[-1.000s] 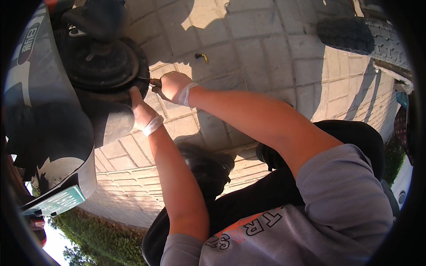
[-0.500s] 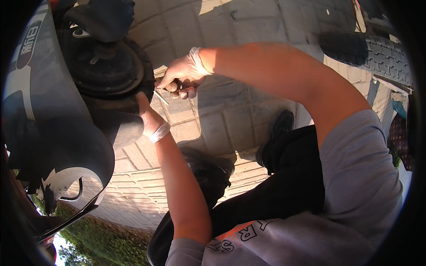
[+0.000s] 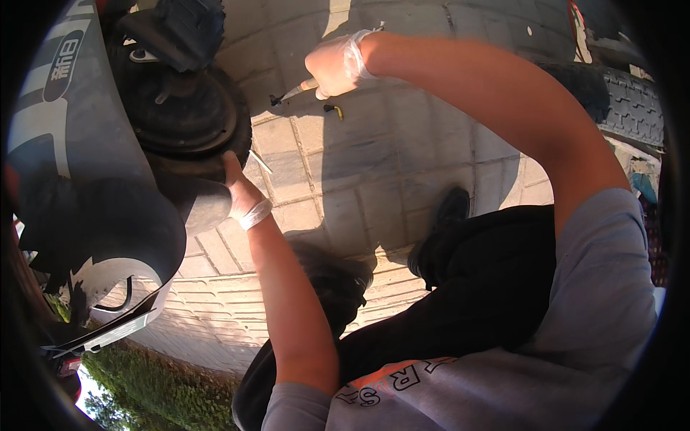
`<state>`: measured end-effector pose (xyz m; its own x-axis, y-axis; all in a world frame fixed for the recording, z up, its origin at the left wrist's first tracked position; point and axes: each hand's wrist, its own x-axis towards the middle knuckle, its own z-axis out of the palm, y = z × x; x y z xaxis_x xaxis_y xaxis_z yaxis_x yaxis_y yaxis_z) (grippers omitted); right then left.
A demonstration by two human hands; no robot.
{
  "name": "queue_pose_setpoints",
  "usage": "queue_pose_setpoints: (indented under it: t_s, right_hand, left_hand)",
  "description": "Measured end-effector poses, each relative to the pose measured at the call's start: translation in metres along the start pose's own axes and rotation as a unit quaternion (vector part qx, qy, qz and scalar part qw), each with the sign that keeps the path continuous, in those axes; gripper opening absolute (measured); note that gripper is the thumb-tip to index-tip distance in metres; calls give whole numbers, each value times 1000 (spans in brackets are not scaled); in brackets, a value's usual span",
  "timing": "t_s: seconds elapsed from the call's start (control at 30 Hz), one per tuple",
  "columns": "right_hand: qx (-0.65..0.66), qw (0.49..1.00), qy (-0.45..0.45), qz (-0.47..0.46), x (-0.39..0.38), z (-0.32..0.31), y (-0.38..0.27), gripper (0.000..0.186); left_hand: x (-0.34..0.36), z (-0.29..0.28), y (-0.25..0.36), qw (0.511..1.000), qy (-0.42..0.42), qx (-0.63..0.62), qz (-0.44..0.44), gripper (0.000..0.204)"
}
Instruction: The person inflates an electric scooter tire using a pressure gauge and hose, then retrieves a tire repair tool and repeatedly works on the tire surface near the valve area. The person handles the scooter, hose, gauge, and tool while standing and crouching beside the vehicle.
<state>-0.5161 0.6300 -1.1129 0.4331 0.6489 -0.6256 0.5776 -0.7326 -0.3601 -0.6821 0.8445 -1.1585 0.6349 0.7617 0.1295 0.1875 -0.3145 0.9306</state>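
Observation:
My left hand (image 3: 243,190), in a thin clear glove, grips the edge of a black wheel's tire (image 3: 241,122) on a grey scooter (image 3: 93,136). Its thumb lies on the sidewall; the other fingers are mostly hidden. My right hand (image 3: 334,66), gloved the same way, is closed around a small tool (image 3: 309,84) with a wood-coloured handle and pale tapering shaft. A small dark piece (image 3: 276,100) is at the shaft's end; whether it belongs to the tool I cannot tell. A thin white stick (image 3: 261,161) juts out beside the tire.
A small black-and-yellow item (image 3: 334,110) lies on the paving (image 3: 374,165) near my right hand. Another tire (image 3: 625,104) is at the far right. A black pedal-like part (image 3: 190,32) overhangs the wheel. My shoes (image 3: 454,208) stand on the paving, and a hedge (image 3: 172,388) runs at lower left.
My right hand has moved up and away from the tire edge, uncovering the black-and-yellow item and showing the handled tool. My left hand keeps its place on the tire.

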Motion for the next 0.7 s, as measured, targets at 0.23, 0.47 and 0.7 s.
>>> queue_pose_setpoints:
  t_s: [0.23,0.47,0.7]
  right_hand:
    - [272,938,-16,212,-71,54,44,34]
    - [395,863,2,315,-55,60,41,23]
    - [-37,952,-39,302,-56,73,62,34]
  left_hand:
    - [-9,5,12,999,32,-12,8,49]
    - [-12,7,15,997,20,-72,1,49]
    - [-7,5,12,999,17,-29,2,48]
